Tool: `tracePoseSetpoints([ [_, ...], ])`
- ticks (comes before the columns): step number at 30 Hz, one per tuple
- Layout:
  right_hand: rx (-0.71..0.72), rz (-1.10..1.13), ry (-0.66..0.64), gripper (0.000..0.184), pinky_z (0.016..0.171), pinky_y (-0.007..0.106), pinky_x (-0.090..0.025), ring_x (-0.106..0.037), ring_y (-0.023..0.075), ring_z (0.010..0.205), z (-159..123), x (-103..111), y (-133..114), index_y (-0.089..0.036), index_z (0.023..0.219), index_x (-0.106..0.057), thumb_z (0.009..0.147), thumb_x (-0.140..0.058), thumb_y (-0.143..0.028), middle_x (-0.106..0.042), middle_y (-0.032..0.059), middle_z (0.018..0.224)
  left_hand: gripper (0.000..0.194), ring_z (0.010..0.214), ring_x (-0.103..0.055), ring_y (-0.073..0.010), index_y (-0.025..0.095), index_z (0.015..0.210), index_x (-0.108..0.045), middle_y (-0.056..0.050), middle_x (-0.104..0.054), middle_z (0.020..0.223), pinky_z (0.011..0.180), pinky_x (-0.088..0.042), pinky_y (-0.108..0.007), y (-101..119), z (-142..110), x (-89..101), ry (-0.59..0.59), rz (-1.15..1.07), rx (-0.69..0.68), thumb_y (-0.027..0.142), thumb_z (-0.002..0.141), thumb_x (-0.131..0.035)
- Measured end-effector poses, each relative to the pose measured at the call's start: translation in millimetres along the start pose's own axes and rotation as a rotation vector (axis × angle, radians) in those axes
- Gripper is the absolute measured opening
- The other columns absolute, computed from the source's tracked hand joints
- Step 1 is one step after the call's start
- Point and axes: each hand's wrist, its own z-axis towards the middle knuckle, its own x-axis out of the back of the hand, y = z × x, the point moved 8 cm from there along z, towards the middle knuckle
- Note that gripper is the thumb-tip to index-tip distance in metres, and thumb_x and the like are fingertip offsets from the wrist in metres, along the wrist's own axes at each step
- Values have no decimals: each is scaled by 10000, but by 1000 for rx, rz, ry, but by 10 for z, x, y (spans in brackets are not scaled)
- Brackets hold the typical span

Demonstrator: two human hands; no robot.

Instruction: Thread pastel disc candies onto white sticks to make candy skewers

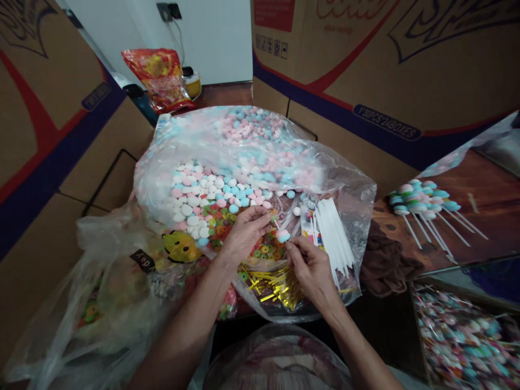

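My right hand (311, 266) pinches the lower end of a candy stick (283, 235), which carries pink, white and blue round sweets. Just left of it, my left hand (247, 232) has thumb and fingertips drawn together by the upper tip of the stick; what they hold, if anything, is too small to make out. Beneath both hands lie coloured gummy rings (266, 251). Behind them spreads a heap of pastel round sweets (199, 195), partly under a clear plastic bag (179, 146). White sticks (335, 235) lie to the right, with gold twist ties (280, 290) nearer me.
Large cardboard boxes (365, 70) stand behind and at left. Finished candy sticks (424, 200) lie on the table at right, beside a brown cloth (385, 265). A box of wrapped sweets (467, 341) sits lower right. A red candy bag (158, 78) stands at the back.
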Motion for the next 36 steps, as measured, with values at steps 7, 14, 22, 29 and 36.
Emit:
tracePoseSetpoints([
  [7,3,-68,4,228,532,224,-360,-445,124,560,10,55,-23,-185,793,-640,918,-517,-330,-482,-30,594,361,682,-608,-88,162,756,-613,20,-646,749,648,-519,-210,6,-17,-4,-15,97,-44,319,561,-872],
  [14,65,-54,20,221,568,228,-402,-497,124,580,31,73,-24,-180,880,-696,923,-536,-326,-578,-14,656,372,771,-648,-118,172,878,-708,-31,-717,893,673,-525,-220,-4,-23,27,2,117,-16,331,581,-865],
  [22,117,-116,51,233,593,236,-424,-534,134,600,32,98,-28,-183,915,-715,927,-528,-322,-622,0,686,344,766,-675,-139,176,837,-726,-26,-723,830,690,-534,-241,-27,-10,98,113,158,-58,366,581,-856],
  [29,66,-165,51,232,534,222,-351,-464,117,554,55,83,22,-186,809,-664,929,-527,-328,-542,-23,612,373,747,-676,-142,177,837,-715,-22,-727,822,720,-553,-275,-37,-42,55,88,209,-63,429,591,-840],
  [36,99,-257,30,229,533,229,-333,-455,110,528,49,60,-26,-192,767,-619,933,-520,-315,-531,-31,590,405,842,-683,-170,178,877,-678,-38,-728,881,735,-538,-278,-64,-62,24,47,235,-24,423,597,-838],
])
